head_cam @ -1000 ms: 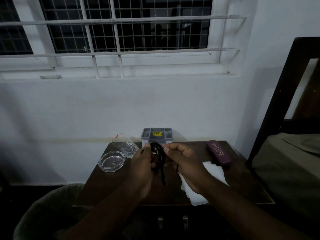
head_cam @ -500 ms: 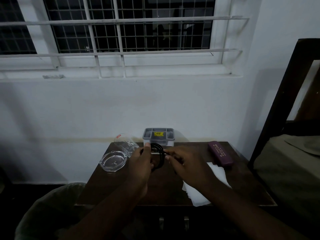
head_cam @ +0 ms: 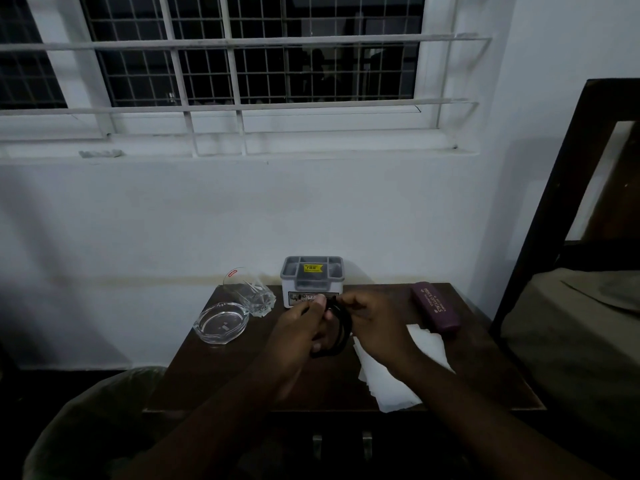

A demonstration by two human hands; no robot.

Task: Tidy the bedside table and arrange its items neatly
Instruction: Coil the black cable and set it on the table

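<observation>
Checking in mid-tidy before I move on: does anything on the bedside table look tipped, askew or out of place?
Yes. The drinking glass lies tipped on its side behind the glass ashtray. The white paper sits crooked, its corner hanging over the table's front edge. Both hands hold a coiled black cable.

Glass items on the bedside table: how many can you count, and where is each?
2. A glass ashtray sits near the table's left edge; a tipped-over drinking glass lies just behind it, left of the grey organiser. The hands could hide more.
</observation>
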